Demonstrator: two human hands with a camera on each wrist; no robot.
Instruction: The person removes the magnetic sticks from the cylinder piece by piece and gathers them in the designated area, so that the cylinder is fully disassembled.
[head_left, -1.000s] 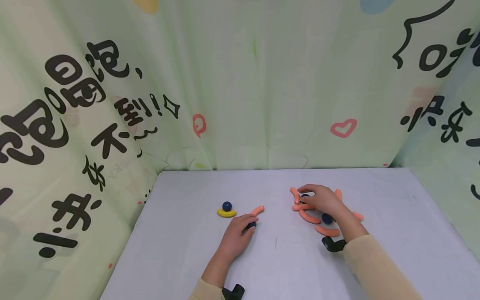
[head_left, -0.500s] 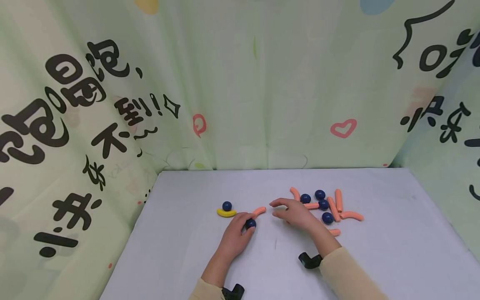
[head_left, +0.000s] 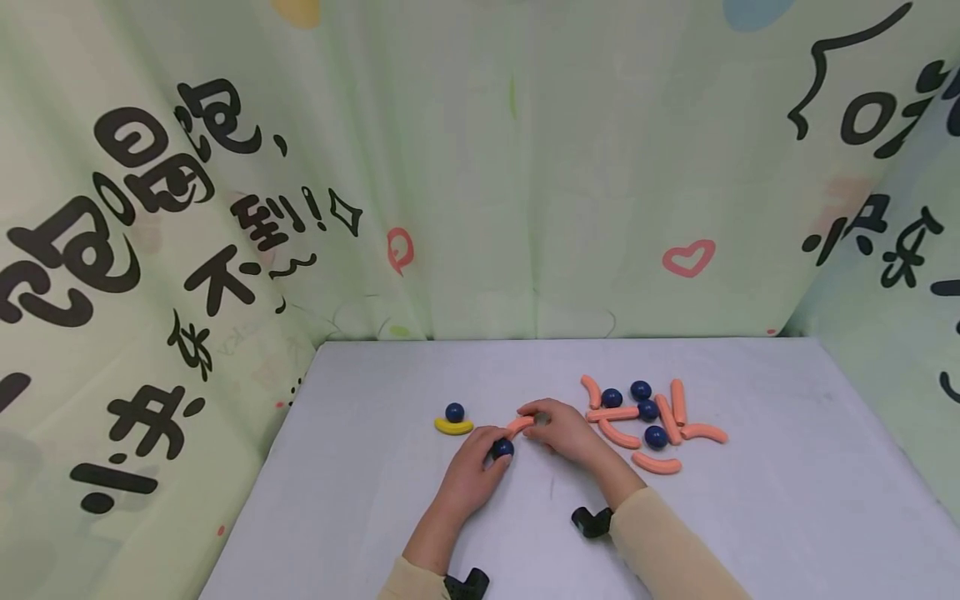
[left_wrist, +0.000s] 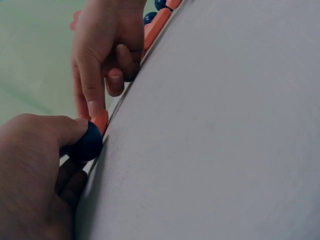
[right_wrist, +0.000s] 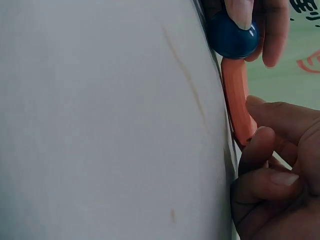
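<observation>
My left hand holds a dark blue ball on the white table, its thumb on the ball's near side in the left wrist view. Against that ball lies one end of a curved orange sausage-shaped piece. At the piece's other end, my right hand has thumb and finger about it, seen from close by in the right wrist view. Left of the hands, another dark blue ball sits at the far side of a yellow banana-shaped piece.
To the right lies a loose cluster of orange sausage-shaped pieces with several dark blue balls among them. The white table meets a printed pale green curtain at the back and sides.
My right hand has come left from the cluster to the orange piece beside the left hand, and now has its fingers on it. The left hand stays around its ball.
</observation>
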